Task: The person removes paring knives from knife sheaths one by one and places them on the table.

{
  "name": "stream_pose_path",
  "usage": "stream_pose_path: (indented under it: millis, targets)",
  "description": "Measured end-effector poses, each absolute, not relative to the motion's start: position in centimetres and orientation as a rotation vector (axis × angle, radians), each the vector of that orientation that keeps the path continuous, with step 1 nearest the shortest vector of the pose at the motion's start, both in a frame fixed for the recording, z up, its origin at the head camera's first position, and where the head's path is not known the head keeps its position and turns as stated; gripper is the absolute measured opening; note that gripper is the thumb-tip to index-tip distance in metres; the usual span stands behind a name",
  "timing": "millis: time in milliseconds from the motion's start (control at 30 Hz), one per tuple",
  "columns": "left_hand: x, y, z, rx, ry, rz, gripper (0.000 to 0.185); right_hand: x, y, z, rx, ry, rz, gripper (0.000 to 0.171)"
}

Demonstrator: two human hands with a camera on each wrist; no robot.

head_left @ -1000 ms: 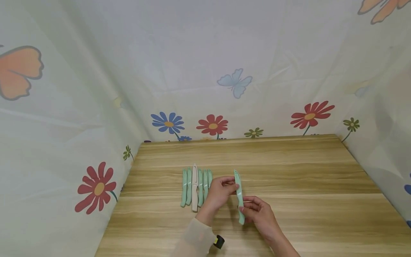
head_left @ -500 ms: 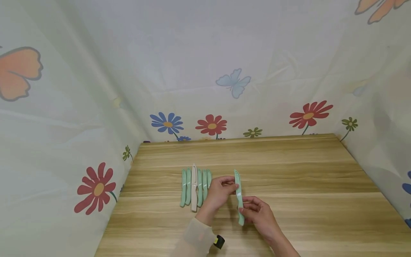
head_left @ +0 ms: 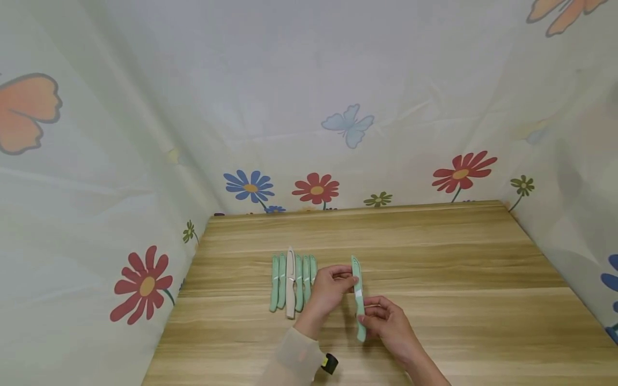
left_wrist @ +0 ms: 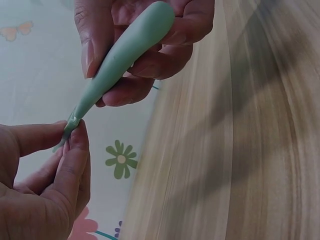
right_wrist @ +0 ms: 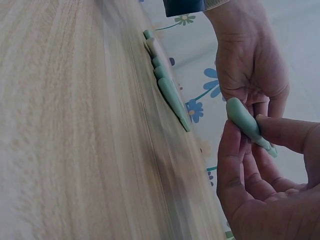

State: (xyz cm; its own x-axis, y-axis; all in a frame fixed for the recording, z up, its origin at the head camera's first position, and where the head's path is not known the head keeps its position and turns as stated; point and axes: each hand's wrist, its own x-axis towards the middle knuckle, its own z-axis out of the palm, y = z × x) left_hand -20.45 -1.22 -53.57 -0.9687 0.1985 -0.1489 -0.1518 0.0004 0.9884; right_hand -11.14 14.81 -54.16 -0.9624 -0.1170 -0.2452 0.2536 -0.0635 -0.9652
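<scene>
A slim mint-green knife [head_left: 358, 300] in a matching sheath hangs just above the wooden table [head_left: 449, 252], pointing away from me. My left hand [head_left: 348, 280] pinches its far half between thumb and fingers. My right hand [head_left: 369, 316] grips its near half, and a pale band shows between the two halves. In the left wrist view my left hand [left_wrist: 75, 135] pinches the thin end of the knife [left_wrist: 125, 55]. In the right wrist view my right hand [right_wrist: 250, 135] holds the knife [right_wrist: 245, 122], with my left hand [right_wrist: 252, 85] behind it.
A row of several like knives [head_left: 292, 281] lies side by side left of my hands, most green, one beige [head_left: 290, 287]. Flower-and-butterfly printed sheeting [head_left: 318, 187] walls the table at the back and on both sides.
Almost nothing: both hands keep their hold on the green knife in the same place, and the view has shifted slightly.
</scene>
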Motion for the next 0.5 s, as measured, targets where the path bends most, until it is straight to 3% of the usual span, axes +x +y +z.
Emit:
stream_pose_path:
  millis: [500]
  targets:
    - [-20.84,-1.68,-53.16,-0.001,2.077,2.058,0.024,-10.63,14.83,-54.15,0.046,1.889,-2.104,0.047]
